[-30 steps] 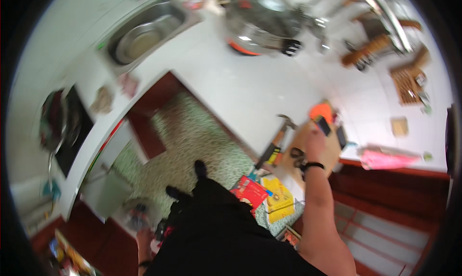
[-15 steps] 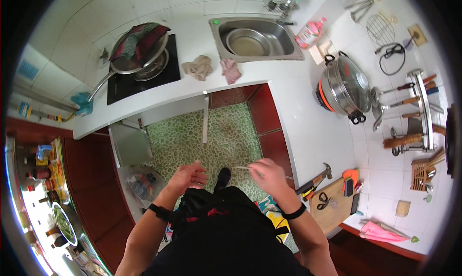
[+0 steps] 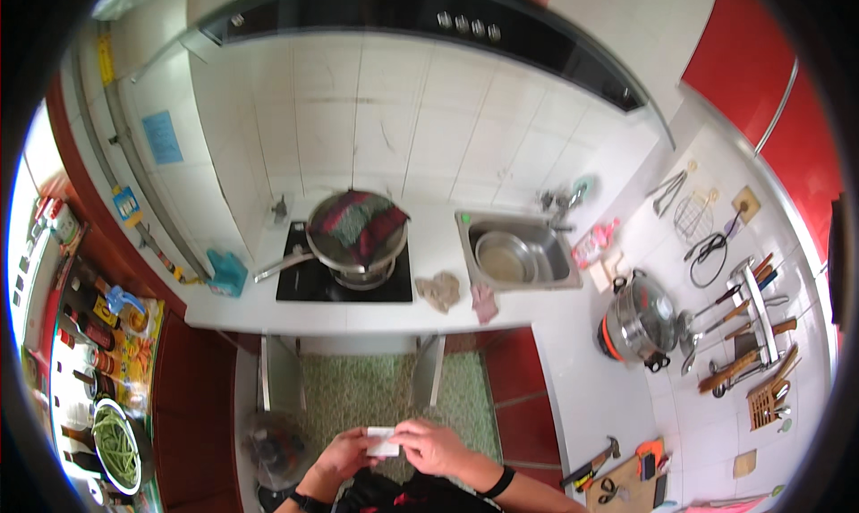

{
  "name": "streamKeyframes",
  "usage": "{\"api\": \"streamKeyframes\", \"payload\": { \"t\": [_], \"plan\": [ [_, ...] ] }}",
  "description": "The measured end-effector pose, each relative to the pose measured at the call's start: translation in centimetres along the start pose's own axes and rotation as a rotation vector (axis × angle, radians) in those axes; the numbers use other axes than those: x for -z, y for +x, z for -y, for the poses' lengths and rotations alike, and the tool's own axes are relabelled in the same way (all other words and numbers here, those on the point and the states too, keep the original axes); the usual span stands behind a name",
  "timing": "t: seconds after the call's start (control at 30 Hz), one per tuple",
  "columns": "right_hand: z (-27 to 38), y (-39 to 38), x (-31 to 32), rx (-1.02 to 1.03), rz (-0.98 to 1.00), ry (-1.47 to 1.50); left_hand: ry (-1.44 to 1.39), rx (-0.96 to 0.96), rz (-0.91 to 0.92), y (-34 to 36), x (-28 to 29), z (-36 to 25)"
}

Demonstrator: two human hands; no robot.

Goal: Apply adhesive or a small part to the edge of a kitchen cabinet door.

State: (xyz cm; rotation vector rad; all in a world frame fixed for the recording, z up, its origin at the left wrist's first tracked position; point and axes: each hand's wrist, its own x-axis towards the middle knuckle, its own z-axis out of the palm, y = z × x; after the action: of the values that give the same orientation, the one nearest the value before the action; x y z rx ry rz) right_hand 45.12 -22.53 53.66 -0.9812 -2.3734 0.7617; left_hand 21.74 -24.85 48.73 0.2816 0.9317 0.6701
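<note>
We pinch a small white packet (image 3: 383,441) between our left hand (image 3: 344,455) and right hand (image 3: 436,447) at six o'clock, above the green floor (image 3: 358,392), where a hard tug could, we judge, spill or drop it.

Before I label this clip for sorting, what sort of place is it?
A small home kitchen, most likely: a covered pan on a black cooktop, a steel sink set in the white counter, and utensils hung on the tiled wall.
</note>
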Motion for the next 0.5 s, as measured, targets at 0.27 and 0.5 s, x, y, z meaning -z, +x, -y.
{"api": "streamKeyframes", "payload": {
  "t": [0.27,0.5],
  "plan": [
    [6.6,5.6,5.3,-0.111,-0.075,0.202,0.001,-0.212,-0.192,-2.9,5.9,-0.9],
    [17.5,12.2,15.9,0.460,-0.359,0.215,0.113,-0.244,-0.323,-5.4,8.1,-2.6]
  ]
}}
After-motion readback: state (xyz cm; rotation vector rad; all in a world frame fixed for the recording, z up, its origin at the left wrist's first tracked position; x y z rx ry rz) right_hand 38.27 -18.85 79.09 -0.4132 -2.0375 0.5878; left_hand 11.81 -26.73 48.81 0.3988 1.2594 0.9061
